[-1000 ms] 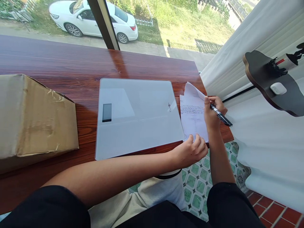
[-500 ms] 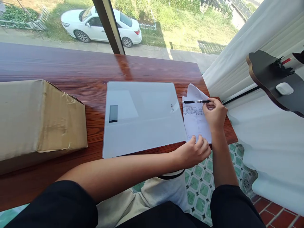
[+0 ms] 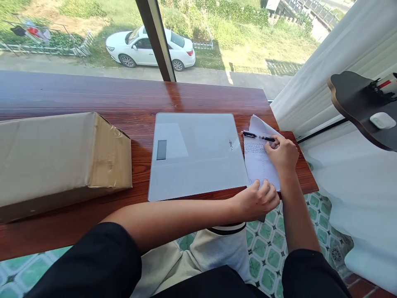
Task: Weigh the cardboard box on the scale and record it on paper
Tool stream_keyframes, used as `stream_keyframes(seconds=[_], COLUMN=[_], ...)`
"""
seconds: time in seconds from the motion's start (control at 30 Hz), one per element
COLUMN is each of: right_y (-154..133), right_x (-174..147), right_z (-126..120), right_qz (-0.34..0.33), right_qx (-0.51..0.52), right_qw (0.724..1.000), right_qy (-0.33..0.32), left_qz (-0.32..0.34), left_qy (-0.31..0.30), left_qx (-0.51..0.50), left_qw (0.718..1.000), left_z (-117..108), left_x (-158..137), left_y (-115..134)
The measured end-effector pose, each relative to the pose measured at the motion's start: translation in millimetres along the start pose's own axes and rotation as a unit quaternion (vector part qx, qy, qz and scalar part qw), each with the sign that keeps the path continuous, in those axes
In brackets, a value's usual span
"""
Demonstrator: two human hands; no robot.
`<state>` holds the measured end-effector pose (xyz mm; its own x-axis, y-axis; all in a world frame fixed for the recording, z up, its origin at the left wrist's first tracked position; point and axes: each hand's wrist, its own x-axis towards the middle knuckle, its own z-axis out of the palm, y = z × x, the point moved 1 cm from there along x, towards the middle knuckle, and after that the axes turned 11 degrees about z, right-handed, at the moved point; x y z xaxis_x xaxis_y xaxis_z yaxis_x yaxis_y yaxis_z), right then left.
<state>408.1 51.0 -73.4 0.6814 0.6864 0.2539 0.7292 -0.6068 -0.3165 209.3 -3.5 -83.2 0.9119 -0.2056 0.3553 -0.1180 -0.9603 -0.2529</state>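
Observation:
A white printed paper sheet lies at the right end of the wooden table, beside a flat white glass scale. My right hand rests on the sheet and its fingers touch the end of a black pen lying across the paper's top. My left hand presses the sheet's near edge at the table's front, fingers curled on the paper.
A taped cardboard box sits on the table's left part. White curtains hang at the right, next to a dark shelf with small items. Beyond the window stands a white car. Green tiled floor lies below.
My right hand turned the pen from a writing grip to lying flat across the top of the paper. The view shifted left and up; my left hand stayed on the sheet's edge.

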Motion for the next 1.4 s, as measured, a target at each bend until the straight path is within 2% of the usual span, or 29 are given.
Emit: stream_keyframes(seconds=[0.13, 0.33, 0.63, 0.87, 1.07, 1.17, 1.27, 1.4], right_y=[-4.3, -10.3, -10.4, -8.7, -6.8, -4.6, -2.8, -2.4], right_x=[-2.7, -5.8, -5.3, -4.4, -5.7, -6.2, -5.9, -5.7], right_z=[-0.9, -0.3, 10.1, 15.3, 14.5, 15.9, 18.5, 19.7], right_qz=[0.002, -0.015, -0.023, -0.032, -0.038, -0.047, -0.048, -0.038], right_qx=[0.006, 0.041, -0.011, -0.041, 0.028, 0.065, 0.073, 0.058], right_qw=[1.000, 0.997, 0.999, 0.998, 0.998, 0.996, 0.995, 0.995], right_qy=[0.008, 0.060, 0.030, 0.028, 0.045, 0.045, 0.049, 0.068], left_qz=[0.002, 0.010, 0.020, 0.122, 0.186, 0.152, 0.086, -0.041], left_qy=[0.002, -0.016, -0.018, 0.002, 0.024, 0.041, 0.042, 0.064], left_qx=[0.007, 0.006, 0.040, 0.066, 0.043, 0.059, 0.101, 0.176], left_qw=[1.000, 1.000, 0.999, 0.990, 0.981, 0.986, 0.990, 0.981], left_z=[3.3, 3.9, 2.3, -19.0, -38.5, -53.1, -70.9, -93.4], left_x=[0.0, -0.1, -3.9, -15.2, -47.1, -75.5, -108.2, -150.8], left_y=[2.0, 1.1, 1.3, -7.1, -16.6, -21.2, -24.6, -25.9])
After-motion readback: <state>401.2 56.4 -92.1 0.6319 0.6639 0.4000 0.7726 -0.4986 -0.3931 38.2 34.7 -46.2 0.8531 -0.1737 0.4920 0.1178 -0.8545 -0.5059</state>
